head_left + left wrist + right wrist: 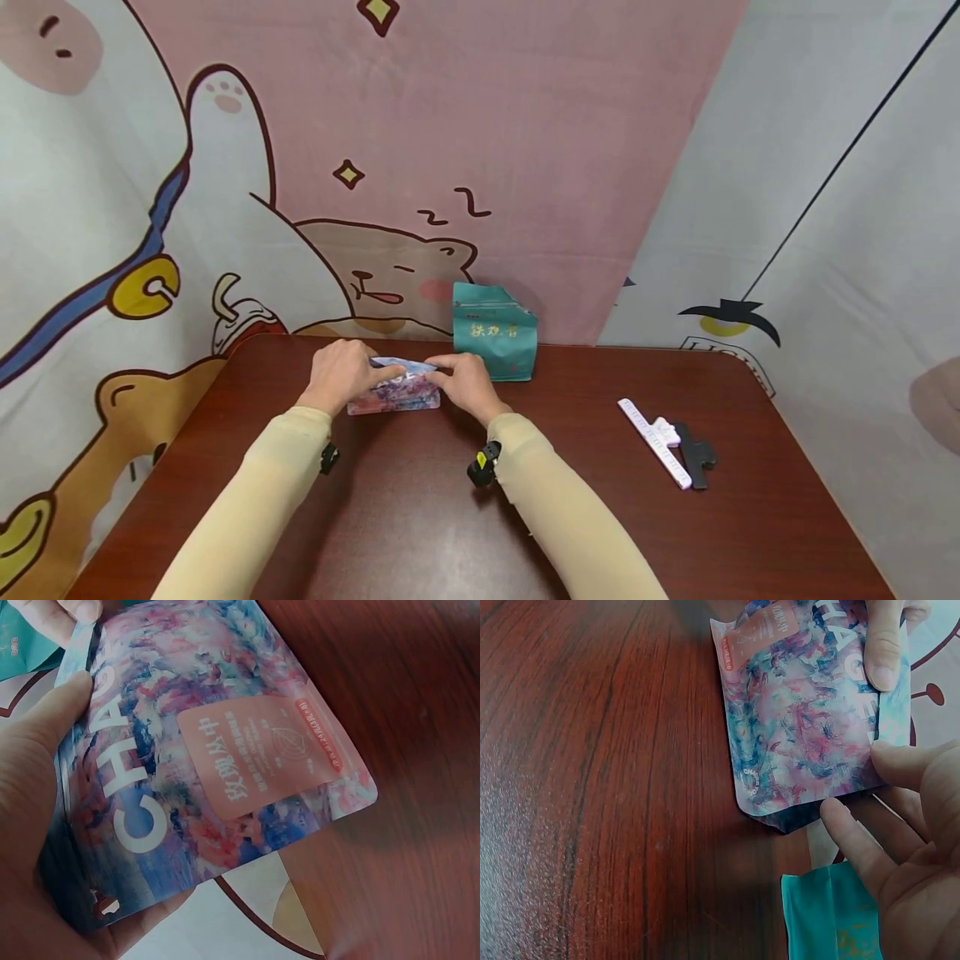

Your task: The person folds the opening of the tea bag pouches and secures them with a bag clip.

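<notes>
A tea pouch [395,398] with a pink, blue and purple painted pattern is held near the back of the table. Large white letters and a pink label [259,754] show on its front in the left wrist view. My left hand [341,375] grips one end of its top edge, thumb on the front and fingers behind. At the other end, the thumb and fingers of my right hand [468,387] pinch the same edge. A pale blue strip [895,712] runs along the top beside a crease. The pouch's back is mostly hidden.
A teal bag [495,337] with gold characters stands upright behind my right hand, close to the patterned cloth [540,167]. On the right of the brown table [585,517] lie a white ruler-edged clip [655,442] and a black clip [693,458], side by side.
</notes>
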`<action>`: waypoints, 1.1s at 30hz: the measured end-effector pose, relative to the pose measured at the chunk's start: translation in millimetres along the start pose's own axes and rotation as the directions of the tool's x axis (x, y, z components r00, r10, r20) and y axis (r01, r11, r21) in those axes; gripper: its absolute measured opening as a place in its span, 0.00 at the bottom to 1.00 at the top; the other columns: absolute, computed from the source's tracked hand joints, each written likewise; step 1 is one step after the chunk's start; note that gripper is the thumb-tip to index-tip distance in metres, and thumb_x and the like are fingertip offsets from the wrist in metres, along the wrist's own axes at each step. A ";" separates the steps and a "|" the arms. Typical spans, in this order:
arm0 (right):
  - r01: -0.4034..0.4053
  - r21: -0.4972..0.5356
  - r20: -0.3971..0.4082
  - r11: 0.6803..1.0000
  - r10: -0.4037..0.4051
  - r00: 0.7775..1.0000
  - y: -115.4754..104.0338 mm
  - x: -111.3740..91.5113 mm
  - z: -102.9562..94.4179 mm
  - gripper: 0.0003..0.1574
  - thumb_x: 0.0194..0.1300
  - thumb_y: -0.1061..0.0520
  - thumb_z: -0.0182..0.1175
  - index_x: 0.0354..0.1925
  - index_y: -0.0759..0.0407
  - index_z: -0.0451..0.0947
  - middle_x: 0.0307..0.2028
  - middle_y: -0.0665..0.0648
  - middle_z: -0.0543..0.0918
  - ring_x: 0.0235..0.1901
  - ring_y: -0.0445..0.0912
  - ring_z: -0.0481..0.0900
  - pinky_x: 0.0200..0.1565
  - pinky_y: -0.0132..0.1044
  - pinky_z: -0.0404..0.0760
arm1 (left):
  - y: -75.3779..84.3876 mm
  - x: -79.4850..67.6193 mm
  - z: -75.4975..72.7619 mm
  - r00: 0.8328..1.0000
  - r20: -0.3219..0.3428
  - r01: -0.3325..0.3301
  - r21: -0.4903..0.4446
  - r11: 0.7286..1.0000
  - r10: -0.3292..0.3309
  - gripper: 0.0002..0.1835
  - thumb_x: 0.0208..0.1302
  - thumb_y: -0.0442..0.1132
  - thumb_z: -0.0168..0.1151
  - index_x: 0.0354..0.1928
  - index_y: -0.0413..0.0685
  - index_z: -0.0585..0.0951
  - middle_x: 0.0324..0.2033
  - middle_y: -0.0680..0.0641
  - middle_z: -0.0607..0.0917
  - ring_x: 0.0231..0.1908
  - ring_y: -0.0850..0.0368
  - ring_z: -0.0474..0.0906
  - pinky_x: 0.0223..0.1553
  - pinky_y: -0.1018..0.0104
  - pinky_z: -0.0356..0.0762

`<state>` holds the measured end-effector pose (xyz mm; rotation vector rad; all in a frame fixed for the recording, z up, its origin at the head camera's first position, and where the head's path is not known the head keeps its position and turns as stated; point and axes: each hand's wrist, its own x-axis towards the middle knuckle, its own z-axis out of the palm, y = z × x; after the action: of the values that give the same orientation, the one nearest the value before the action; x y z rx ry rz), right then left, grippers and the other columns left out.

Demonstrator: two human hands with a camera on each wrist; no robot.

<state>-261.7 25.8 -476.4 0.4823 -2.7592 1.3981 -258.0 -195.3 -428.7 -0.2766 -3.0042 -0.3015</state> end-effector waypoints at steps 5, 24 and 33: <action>0.008 -0.023 -0.042 1.000 -0.009 0.999 0.2 -0.6 1.5 0.12 0.69 0.56 0.69 0.50 0.53 0.90 0.47 0.54 0.90 0.48 0.49 0.87 0.47 0.44 0.85 | 1.7 1.1 0.8 1.000 0.013 0.000 0.000 1.000 0.000 0.31 0.57 0.71 0.69 0.30 0.48 0.91 0.09 0.54 0.67 0.18 0.56 0.64 0.20 0.62 0.60; 0.012 -0.012 0.002 1.000 -0.012 1.000 -1.7 -1.3 -0.8 0.12 0.71 0.57 0.67 0.51 0.53 0.90 0.48 0.54 0.90 0.39 0.42 0.83 0.41 0.37 0.83 | -1.8 0.2 8.5 0.996 -0.072 -0.044 0.037 0.998 0.047 0.33 0.55 0.73 0.69 0.15 0.51 0.80 0.09 0.57 0.58 0.15 0.60 0.53 0.16 0.64 0.52; -0.036 0.000 0.050 0.999 0.036 0.998 -6.9 -3.1 -5.9 0.16 0.74 0.53 0.64 0.56 0.54 0.87 0.55 0.56 0.87 0.51 0.49 0.84 0.52 0.46 0.83 | -1.9 0.8 9.6 0.995 -0.074 -0.063 0.050 0.997 0.066 0.34 0.56 0.73 0.68 0.13 0.52 0.79 0.09 0.56 0.58 0.15 0.59 0.55 0.16 0.64 0.53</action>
<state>-257.6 27.5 -467.9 0.4765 -2.8198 1.4142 -260.1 -195.0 -438.3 -0.3490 -2.9164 -0.2289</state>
